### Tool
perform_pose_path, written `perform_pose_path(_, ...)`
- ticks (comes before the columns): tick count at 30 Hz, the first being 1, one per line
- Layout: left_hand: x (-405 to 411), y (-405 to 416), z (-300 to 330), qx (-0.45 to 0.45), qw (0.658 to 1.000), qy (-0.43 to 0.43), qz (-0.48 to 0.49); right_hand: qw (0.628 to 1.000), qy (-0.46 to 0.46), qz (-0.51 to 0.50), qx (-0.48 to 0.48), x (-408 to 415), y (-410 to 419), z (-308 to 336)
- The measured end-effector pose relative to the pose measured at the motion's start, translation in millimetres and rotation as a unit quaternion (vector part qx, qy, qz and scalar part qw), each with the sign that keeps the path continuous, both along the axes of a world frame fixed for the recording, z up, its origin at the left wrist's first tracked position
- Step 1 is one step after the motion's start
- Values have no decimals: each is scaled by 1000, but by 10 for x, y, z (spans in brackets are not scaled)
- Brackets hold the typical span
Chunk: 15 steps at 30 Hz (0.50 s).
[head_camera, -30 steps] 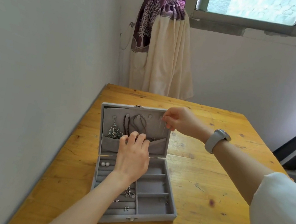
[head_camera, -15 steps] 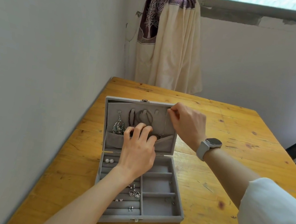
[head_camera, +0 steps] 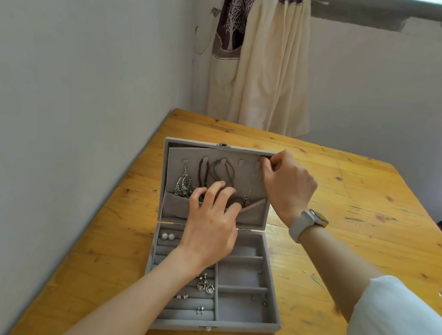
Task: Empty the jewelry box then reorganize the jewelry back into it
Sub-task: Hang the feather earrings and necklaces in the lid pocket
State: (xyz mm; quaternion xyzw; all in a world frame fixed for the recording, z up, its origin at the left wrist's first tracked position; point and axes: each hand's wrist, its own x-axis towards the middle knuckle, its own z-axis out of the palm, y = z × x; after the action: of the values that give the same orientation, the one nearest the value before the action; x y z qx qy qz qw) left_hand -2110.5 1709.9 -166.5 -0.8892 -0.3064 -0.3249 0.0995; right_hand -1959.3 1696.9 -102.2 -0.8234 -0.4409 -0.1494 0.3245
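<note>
A grey velvet jewelry box (head_camera: 245, 321) sits open on the wooden table (head_camera: 352, 204), close to the left wall, its lid (head_camera: 176, 206) standing upright at the far side. The person's right hand (head_camera: 287, 187) is up at the lid's top right corner, thumb and forefinger pinched together on the top end of a thin silver chain necklace (head_camera: 253, 185) at the rightmost hook; the chain hangs down the lid panel to a small pendant just above the pocket edge. The left hand (head_camera: 210, 223) reaches over the tray with its fingers spread and bent, the fingertips (head_camera: 218, 185) pressing against the lower part of the dark cord necklaces (head_camera: 224, 167) where they meet the lid's pocket; whether it actually grips one I cannot tell. To the left of those cords hang a dark beaded strand (head_camera: 203, 169) and a large silver drop earring (head_camera: 184, 183).

In the tray, two pearl studs (head_camera: 167, 236) lie in the far left slot. Nearer, heart-shaped silver earrings (head_camera: 205, 285) rest in the ring rolls, with small studs (head_camera: 182, 296) and another tiny piece (head_camera: 200, 310) in the rows nearer still. A pale smartwatch (head_camera: 309, 223) is on the right wrist. A cream and purple curtain (head_camera: 259, 58) hangs in the far corner.
</note>
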Motion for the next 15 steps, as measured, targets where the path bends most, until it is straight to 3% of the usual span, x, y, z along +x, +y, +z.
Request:
perform_pose_path(3,0,-8,-1,0,1000,0,2,1000,11,-2,9,-3,-16,-16)
perform_pose_path(15,-7,-39,-3,-5,1000,-10,6,982,-126,115,83,-34,-260,-282)
